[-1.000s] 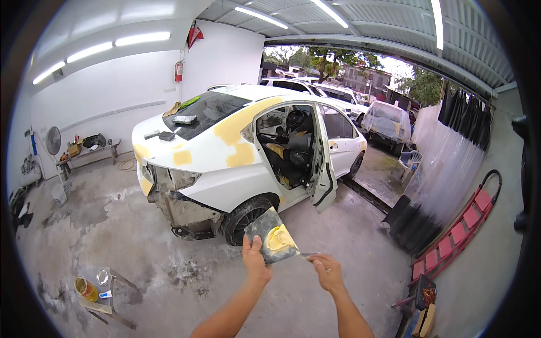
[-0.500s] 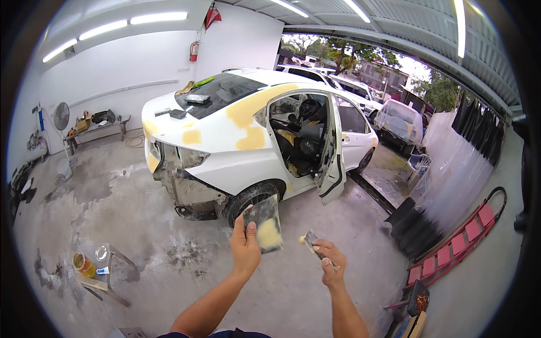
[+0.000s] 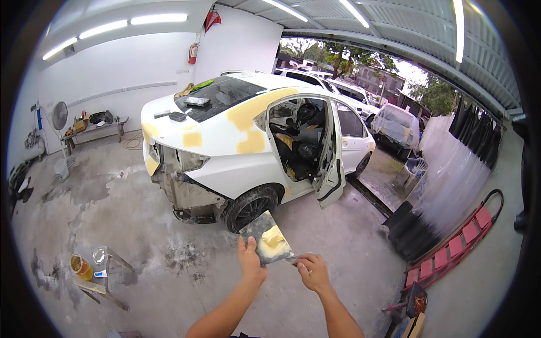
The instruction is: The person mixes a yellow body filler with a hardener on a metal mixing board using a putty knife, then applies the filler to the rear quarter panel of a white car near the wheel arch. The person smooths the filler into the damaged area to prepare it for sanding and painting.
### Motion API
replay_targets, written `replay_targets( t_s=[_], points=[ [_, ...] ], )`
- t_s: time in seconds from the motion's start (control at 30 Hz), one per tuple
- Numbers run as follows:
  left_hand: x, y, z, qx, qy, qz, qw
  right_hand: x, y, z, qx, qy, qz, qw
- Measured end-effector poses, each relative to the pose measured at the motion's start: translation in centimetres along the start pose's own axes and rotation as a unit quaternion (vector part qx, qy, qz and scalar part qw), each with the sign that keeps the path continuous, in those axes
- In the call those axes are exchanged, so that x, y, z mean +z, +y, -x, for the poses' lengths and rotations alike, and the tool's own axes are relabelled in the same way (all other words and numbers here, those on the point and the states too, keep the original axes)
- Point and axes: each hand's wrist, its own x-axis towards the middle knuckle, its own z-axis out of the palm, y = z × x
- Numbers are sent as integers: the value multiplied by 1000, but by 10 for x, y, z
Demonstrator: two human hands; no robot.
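My left hand [image 3: 249, 260] grips a dark flat mixing board [image 3: 258, 228] by its lower left edge, thumb on top. A smear of pale yellow putty [image 3: 274, 241] lies on the board. My right hand [image 3: 313, 272] is closed on a thin putty spreader [image 3: 292, 259], whose blade meets the board's lower right corner; the fingers hide much of it. Beyond my hands stands a white car [image 3: 225, 163] with yellow filler patches [image 3: 251, 142] on its rear quarter. Its rear bumper is off and a side door [image 3: 331, 169] hangs open.
At the lower left, a small stool [image 3: 93, 286] carries a yellow can [image 3: 81, 267] and a tube [image 3: 100, 274]. A red folding ladder [image 3: 451, 248] leans at the right, near plastic curtains [image 3: 451, 152]. Sanding blocks [image 3: 178, 116] rest on the car's trunk. A fan [image 3: 59, 115] stands far left.
My right hand has moved left and brought the spreader to the board's edge. The board has tilted flatter and dropped slightly, showing more of the putty.
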Motion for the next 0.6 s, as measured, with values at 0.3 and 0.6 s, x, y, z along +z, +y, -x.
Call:
replay_targets(
  t_s=[0.3,0.6],
  points=[
    [-33,-40,-15,-30,-51,-184,981,-37,-1,-49,-157,-56,18,986],
    [-34,-31,-9,-29,-19,-211,977,-33,-20,-51,-170,-62,56,982]
  ],
)
